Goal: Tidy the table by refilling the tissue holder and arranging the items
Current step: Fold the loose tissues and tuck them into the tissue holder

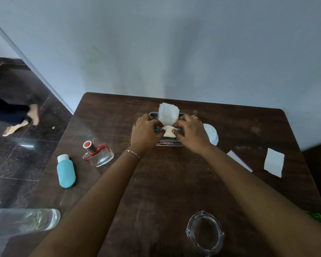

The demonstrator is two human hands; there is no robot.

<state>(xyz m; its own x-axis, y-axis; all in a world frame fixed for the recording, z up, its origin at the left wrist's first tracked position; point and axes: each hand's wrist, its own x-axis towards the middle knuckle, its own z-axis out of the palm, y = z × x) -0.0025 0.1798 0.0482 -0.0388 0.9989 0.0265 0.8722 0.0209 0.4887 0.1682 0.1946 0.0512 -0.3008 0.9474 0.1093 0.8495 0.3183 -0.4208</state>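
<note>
A grey tissue holder stands at the far middle of the brown table. A white tissue sticks up out of it. My left hand and my right hand rest on either side of the holder's top, and their fingertips pinch a folded white tissue between them. Most of the holder is hidden by my hands. A loose white tissue lies at the right edge of the table.
A red-capped perfume bottle and a blue bottle lie at the left. A clear bottle lies at the near left corner, a glass jar near the front. A white round thing and a white flat piece sit at the right. A person's feet are on the floor.
</note>
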